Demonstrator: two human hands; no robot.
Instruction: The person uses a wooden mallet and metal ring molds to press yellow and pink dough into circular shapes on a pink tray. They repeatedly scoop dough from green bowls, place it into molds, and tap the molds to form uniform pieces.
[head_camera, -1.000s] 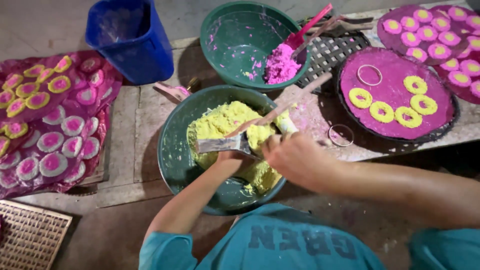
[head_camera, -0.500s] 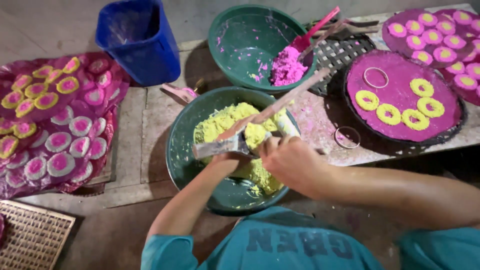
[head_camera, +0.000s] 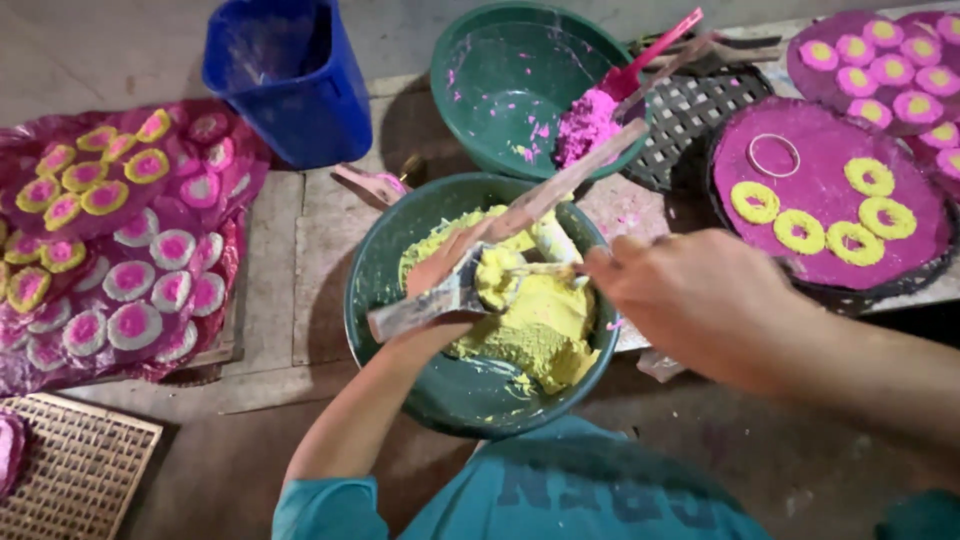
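A green bowl (head_camera: 400, 290) in front of me holds crumbly yellow dough (head_camera: 530, 335). My left hand (head_camera: 445, 275) reaches into it and grips a long flat wooden paddle (head_camera: 570, 180), which slants from the bowl's left side up over its far rim. A lump of yellow dough sits on the paddle near my fingers. My right hand (head_camera: 700, 300) hovers over the bowl's right rim and pinches a thin stick (head_camera: 545, 268) whose tip touches that lump.
Behind stands a second green bowl (head_camera: 490, 90) with pink dough (head_camera: 585, 125) and a pink scoop (head_camera: 650, 50). A blue bucket (head_camera: 290, 80) is at the back left. Round purple trays (head_camera: 830, 240) with yellow rings lie right, a pink sheet of round cakes (head_camera: 110, 250) left, a woven mat (head_camera: 70, 480) lower left.
My right hand has drawn to the right, off the middle of the bowl to its right rim. The left hand keeps its grip on the paddle.
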